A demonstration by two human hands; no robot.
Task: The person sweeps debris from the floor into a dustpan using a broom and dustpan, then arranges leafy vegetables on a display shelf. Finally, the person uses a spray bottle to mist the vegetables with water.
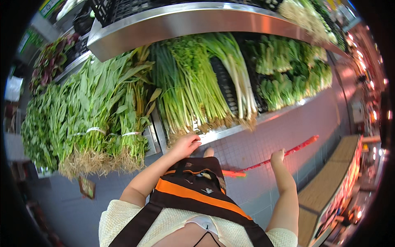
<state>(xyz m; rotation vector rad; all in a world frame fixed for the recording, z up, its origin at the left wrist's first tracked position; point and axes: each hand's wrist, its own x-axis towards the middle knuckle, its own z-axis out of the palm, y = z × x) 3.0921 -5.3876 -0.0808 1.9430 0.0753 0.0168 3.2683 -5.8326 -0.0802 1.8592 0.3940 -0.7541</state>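
Fingers [193, 142] of the left hand [185, 145] curl loosely, holding nothing, their tips resting at the front edge of the steel shelf [230, 129] just below the root ends of the spring onion bunches [181, 94]. Those bunches lie with roots at the shelf's front edge and green tops running back under the upper shelf [173, 22]. They look light and limp — the leaves would bruise or snap if squeezed, so the firmer pale stalks just above the roots seem the best place to take hold. The right hand [277, 157] is closed around a long red strip [288, 153], perhaps a tape or band, which trails over the grey tiled floor [263, 140]. Toward the shelf's left end sit banded bundles of leafy greens [98, 119] with pale roots hanging over the front edge; toward its right end, leeks [234, 70] and small leafy heads [288, 74]. An orange and brown bag [193, 185] hangs at the person's front.
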